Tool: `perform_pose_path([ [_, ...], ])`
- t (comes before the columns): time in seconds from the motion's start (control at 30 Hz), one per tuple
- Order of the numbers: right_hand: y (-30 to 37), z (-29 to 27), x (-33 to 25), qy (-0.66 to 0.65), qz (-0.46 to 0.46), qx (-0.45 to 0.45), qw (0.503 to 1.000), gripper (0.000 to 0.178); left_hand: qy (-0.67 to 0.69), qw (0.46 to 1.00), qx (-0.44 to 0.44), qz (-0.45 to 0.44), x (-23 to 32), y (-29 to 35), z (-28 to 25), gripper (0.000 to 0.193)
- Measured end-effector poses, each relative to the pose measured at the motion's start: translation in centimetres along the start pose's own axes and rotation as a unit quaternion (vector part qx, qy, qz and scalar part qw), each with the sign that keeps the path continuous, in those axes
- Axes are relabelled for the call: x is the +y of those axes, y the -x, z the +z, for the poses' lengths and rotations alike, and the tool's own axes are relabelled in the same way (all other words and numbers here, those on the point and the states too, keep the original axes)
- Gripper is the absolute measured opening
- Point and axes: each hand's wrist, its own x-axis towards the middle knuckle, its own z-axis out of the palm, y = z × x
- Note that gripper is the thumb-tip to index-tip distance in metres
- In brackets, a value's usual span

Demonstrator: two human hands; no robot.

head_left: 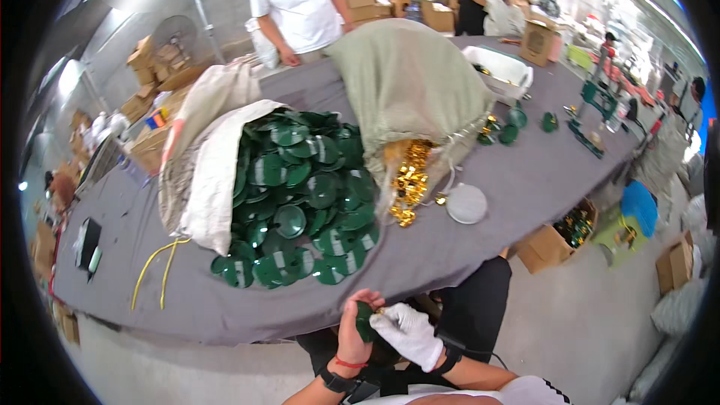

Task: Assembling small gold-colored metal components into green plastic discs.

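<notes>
Close to the table's near edge, my bare left hand [349,339] grips a dark green plastic piece [364,322], held upright. My right hand [411,336], in a white glove, is closed in a pinch against that piece. A small gold-coloured part [380,311] shows at its fingertips; its exact shape is too small to tell. Beyond my hands, a heap of round green plastic discs [291,221] spills from a white woven sack [214,180]. Shiny gold parts [411,180] pour from a greenish sack [412,75] to its right.
On the grey-covered table [442,255] are a round white lid-like disc [466,204], a white bin [499,71], a green hand press [596,101] and a black box [87,242]. A carton [551,246] of green and gold pieces stands right. A person [298,4] stands across the table.
</notes>
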Motion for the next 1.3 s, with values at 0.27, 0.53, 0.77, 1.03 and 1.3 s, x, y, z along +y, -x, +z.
perform_pose_path([
  [0.27,0.5,0.4,0.2,-0.314,0.325,-0.136,0.882,0.026,-0.022,1.000,-0.002,0.019,0.6,1.1,-1.0,0.045],
  [0.53,0.6,0.2,0.5,-0.353,0.317,-0.127,0.871,0.025,-0.015,0.997,-0.071,-0.028,1.8,0.6,-0.9,0.049],
  [0.77,-0.8,-0.7,0.1,0.269,-0.202,-0.146,0.930,0.021,-0.088,0.991,-0.053,-0.086,1.7,0.5,-1.6,0.056],
  [1.03,1.2,-0.3,1.3,-0.217,0.372,-0.246,0.868,0.017,-0.425,0.879,-0.140,0.161,-2.1,2.8,-4.8,0.060],
  [1.3,1.2,-0.1,7.8,-0.115,0.403,-0.204,0.885,0.026,-0.564,0.819,-0.079,0.077,-3.8,2.6,-6.9,0.073],
])
